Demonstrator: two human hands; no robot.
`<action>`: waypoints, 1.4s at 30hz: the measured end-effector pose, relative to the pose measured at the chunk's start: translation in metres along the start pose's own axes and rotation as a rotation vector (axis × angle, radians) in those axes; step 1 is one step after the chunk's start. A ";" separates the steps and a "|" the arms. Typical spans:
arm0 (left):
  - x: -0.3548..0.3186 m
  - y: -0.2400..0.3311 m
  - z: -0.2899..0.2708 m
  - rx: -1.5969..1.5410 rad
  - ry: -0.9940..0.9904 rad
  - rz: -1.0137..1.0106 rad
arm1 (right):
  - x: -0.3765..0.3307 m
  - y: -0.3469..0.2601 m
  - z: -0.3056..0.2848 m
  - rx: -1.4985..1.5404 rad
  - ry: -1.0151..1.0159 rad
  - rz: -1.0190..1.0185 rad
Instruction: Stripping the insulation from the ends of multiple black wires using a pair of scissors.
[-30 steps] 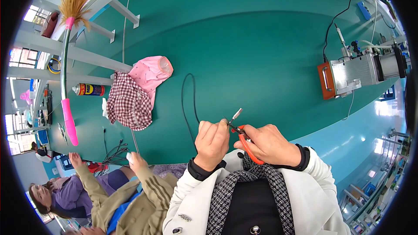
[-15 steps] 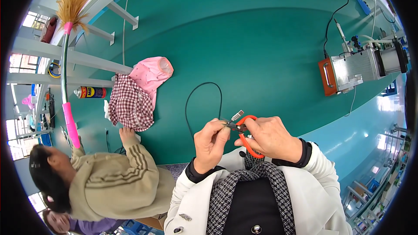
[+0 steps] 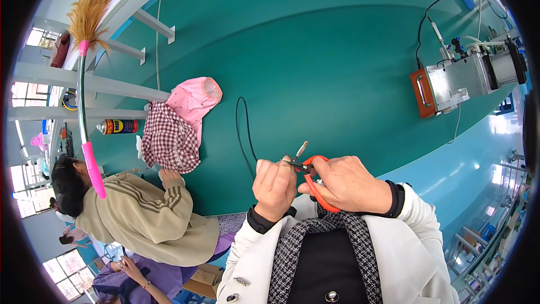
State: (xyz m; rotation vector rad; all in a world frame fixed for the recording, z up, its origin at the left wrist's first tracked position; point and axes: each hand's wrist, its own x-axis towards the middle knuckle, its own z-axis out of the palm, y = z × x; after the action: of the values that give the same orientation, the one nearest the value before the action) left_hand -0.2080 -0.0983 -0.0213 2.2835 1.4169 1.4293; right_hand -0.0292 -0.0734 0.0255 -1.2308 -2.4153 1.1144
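My left hand (image 3: 274, 190) is closed, fingertips pinching a thin black cable (image 3: 237, 119) that loops out over the table. A small metal-tipped plug (image 3: 302, 148) sticks up beside those fingertips and looks like the cable's end. Orange-handled scissors (image 3: 319, 194) are in my right hand (image 3: 353, 183), with thumb and fingers at the handle loops. Their dark blades reach to my left fingertips, against or very near the cable. Exactly what lies between the blades is too small to tell.
Left on the green table (image 3: 315, 73) lie checked sleeve covers (image 3: 169, 138), pink cloth (image 3: 194, 98) and a spray can (image 3: 119, 126). A feather duster (image 3: 84, 101) stands before them. A co-worker (image 3: 146, 214) sits at my left. A metal machine (image 3: 455, 87) stands at the right.
The cable's loop has become narrower and the plug has turned to a different angle. My scissors stay at my left fingertips. The co-worker has shifted, and a person in purple shows more.
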 end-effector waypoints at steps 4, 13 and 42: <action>-0.008 0.005 -0.002 -0.226 -0.032 -0.271 | 0.001 0.001 -0.001 0.000 -0.027 -0.006; -0.003 0.010 -0.007 -0.701 -0.016 -0.623 | 0.008 0.009 0.005 -0.045 0.145 -0.168; 0.002 0.002 -0.014 -1.505 -0.196 -1.025 | 0.012 0.024 -0.005 -0.214 0.177 -0.260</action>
State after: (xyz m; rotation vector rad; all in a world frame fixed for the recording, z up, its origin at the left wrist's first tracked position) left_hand -0.2169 -0.1032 -0.0117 0.5607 0.6652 1.0934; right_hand -0.0200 -0.0524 0.0102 -0.9855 -2.5144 0.6606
